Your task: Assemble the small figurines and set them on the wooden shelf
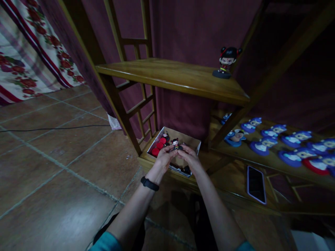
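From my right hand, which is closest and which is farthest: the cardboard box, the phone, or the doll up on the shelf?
Measured from the right hand:
1. Cardboard box, directly under and behind the hand.
2. Phone, lying flat to the right on the low ledge.
3. Doll, standing high up on the shelf's right end.

2 hands: left hand [164,157], right hand [190,158], 1 small figurine [176,143] between them; 1 box [193,142] just beyond; 1 figurine on upper shelf [226,62] above; 1 phone [255,183] right of the hands; roughly 12 blue figures [295,139] further right, some cut off
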A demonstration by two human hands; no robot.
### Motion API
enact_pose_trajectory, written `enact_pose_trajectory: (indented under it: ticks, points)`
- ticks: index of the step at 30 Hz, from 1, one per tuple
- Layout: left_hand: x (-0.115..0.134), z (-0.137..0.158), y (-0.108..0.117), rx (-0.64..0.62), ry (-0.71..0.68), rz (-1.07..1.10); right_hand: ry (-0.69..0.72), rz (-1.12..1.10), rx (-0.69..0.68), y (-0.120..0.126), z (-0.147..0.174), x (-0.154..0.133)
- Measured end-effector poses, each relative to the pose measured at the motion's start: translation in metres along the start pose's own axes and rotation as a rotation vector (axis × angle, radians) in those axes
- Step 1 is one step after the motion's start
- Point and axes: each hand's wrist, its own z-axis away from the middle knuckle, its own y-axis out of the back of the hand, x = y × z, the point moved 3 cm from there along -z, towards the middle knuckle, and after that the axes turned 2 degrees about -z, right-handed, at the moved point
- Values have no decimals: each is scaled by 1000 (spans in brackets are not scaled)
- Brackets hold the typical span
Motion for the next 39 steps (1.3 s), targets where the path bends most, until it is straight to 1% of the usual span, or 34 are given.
enact_pose_trajectory:
  ticks: [2, 6, 14, 19, 21, 26, 30, 35, 39]
  points:
    - [0, 1, -1, -7, 7, -7, 15, -10, 7, 2, -1, 1]
    - [-1, 0, 0, 20, -13, -75, 31, -30, -16, 4, -3, 4]
    - [-3, -7, 7, 23, -54, -200, -34, -85, -20, 2, -2, 5]
    - [-2, -10, 8, 50, -118, -353, -83, -132, 12, 0, 1, 3]
    - [0, -9, 8, 56, -143, -411, -100, -158, 5, 0, 2, 3]
    - [5, -5, 2, -11, -198, -522, -120, -227, -41, 2, 0, 5]
    - [4, -7, 3, -38, -263, -630, -127, -259, -34, 4, -1, 7]
    - [1, -15, 8, -41, -358, -747, -135, -265, -20, 4, 0, 9]
    - [1, -16, 10, -43, -384, -819, -145, -266, -13, 4, -2, 11]
